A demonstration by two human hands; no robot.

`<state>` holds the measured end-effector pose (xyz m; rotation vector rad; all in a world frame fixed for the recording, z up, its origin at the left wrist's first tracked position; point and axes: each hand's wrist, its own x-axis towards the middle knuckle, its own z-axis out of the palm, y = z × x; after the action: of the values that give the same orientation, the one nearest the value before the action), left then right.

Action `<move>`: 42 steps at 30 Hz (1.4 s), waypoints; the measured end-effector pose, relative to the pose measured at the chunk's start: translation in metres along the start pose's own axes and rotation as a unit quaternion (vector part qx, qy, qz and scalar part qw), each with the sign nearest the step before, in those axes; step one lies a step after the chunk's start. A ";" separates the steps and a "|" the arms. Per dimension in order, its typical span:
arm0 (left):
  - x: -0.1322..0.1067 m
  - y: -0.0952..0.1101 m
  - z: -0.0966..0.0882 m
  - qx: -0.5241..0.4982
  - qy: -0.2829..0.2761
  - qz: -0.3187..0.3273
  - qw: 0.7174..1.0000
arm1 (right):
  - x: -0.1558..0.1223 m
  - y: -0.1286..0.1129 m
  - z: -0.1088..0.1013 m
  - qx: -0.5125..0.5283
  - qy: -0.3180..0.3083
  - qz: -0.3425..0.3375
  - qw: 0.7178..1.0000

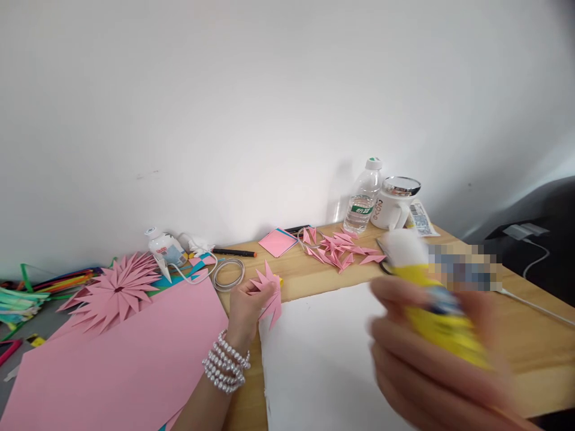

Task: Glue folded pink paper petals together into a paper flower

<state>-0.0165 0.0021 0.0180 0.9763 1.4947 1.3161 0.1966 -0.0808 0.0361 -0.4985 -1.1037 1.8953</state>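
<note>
My left hand (249, 305), a beaded bracelet on its wrist, pinches a partly built star of folded pink paper points (271, 299). A small yellow piece (281, 282) shows behind the paper by the fingertips; I cannot tell what it is. My right hand (422, 347) is closer to the camera and blurred, wrapped round a yellow glue stick (442, 323) with its white end tilted up and to the left. Between the hands lies a white sheet (323, 359). Loose folded pink pieces (336, 248) are heaped behind it.
Finished pink paper stars (119, 287) rest on large pink paper (121, 359) at left. A white bottle (167, 246), coiled cable (229, 275), black marker (236, 252) and square paper (277, 242) line the wall. A water bottle (363, 200) and white mug (390, 206) stand at back right.
</note>
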 end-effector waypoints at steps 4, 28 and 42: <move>-0.001 0.004 0.001 0.013 0.017 0.001 1.000 | 0.073 -0.014 -0.025 -0.117 0.015 -0.005 0.993; -0.001 0.002 0.003 0.112 -0.049 -0.019 0.992 | 0.100 0.035 -0.064 -0.416 0.119 -0.076 0.899; -0.003 -0.007 0.001 0.240 -0.091 0.224 0.940 | 0.106 0.028 -0.070 -0.131 0.205 -0.041 0.969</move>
<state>-0.0147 -0.0018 0.0118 1.7895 1.5322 1.1326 0.1727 0.0362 -0.0166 -0.9334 -1.0773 1.4910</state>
